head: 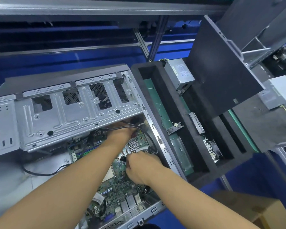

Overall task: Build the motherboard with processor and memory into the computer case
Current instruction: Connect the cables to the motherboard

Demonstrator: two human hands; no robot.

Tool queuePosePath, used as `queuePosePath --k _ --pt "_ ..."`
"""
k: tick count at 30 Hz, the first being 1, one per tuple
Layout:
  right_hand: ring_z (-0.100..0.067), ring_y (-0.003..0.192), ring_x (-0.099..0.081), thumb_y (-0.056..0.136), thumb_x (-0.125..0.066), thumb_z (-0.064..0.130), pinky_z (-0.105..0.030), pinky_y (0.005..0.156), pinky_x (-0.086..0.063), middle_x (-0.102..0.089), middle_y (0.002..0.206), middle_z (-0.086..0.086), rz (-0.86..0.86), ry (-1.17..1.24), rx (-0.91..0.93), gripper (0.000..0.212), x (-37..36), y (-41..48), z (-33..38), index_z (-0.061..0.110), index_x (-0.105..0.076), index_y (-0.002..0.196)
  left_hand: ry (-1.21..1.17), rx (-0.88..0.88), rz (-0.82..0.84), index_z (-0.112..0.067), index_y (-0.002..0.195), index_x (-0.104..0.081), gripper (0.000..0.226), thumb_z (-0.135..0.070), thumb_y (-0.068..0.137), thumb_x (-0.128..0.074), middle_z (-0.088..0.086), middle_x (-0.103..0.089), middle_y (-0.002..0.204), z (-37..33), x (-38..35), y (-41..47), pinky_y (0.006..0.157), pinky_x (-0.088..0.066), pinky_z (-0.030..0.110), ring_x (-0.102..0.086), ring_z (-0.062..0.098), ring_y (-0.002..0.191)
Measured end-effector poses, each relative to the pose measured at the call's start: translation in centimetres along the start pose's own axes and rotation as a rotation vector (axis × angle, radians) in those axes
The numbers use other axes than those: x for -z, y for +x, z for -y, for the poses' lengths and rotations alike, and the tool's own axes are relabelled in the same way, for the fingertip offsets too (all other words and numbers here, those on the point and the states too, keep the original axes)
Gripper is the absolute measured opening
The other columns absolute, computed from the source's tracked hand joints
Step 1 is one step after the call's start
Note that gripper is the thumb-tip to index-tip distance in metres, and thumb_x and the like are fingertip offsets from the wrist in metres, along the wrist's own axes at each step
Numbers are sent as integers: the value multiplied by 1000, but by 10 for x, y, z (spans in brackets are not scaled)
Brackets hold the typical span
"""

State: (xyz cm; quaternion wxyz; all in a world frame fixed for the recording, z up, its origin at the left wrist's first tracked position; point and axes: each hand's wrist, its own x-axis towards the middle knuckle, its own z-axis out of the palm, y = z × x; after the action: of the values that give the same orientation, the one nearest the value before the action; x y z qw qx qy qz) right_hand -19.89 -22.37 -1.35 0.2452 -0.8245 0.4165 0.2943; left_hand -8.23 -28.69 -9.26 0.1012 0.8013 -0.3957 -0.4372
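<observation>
The left forearm (64,187) and right forearm (196,199) are bare along all their visible length, from the picture's lower edge to the wrists. The left hand (120,131) and right hand (139,168) are bare too. What is worn higher up lies outside the picture.

Your left hand (120,132) reaches under the cage (56,116). Its fingers are hidden there, so what they touch cannot be told. The back of your right hand (142,167) covers its fingertips just beside the black plug (123,158), leaving the grip unclear. Around both sets of fingers, much of the board (119,194) is covered. The case (157,142) runs off the left and bottom edges.
</observation>
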Motion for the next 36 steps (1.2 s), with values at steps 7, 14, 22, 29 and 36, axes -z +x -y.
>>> queuePosePath --k 7,14,22,29,36 --pt "-36 99 -64 103 -44 28 -37 74 -46 -67 114 -14 19 11 3 29 -1 0 0 9 -62 116 -35 -49 -149 -25 55 -41 43 -47 85 -62 -7 -44 51 6 -1 -2 44 -26 20 -43 13 47" --pt "-36 95 -64 102 -44 25 -36 71 -45 -67 113 -14 35 13 7 27 -1 1 0 9 -62 115 -26 6 -99 -23 66 -46 44 -58 93 -47 -4 -53 68 0 -3 -3 65 -36 27 -49 14 60" --pt "-32 85 -56 102 -44 26 -36 72 -46 -66 113 -14 48 23 4 28 1 0 1 10 -62 115 99 39 35 -23 63 -23 43 -32 98 -46 -3 -25 67 -10 5 -10 79 -25 31 -34 19 92" --pt "-32 83 -55 102 -44 26 -36 72 -46 -67 112 -14 56 32 -1 29 1 -1 1 9 -62 115 27 19 -32 -20 64 -40 34 -29 96 -47 -1 -42 61 -23 9 -4 57 -36 24 -42 16 57" --pt "-31 86 -58 102 -45 26 -36 72 -46 -66 114 -12 66 47 2 28 0 -4 0 10 -62 118 21 -6 -69 -18 67 -45 34 -30 98 -47 -2 -45 69 -26 14 -9 67 -34 24 -46 14 71"
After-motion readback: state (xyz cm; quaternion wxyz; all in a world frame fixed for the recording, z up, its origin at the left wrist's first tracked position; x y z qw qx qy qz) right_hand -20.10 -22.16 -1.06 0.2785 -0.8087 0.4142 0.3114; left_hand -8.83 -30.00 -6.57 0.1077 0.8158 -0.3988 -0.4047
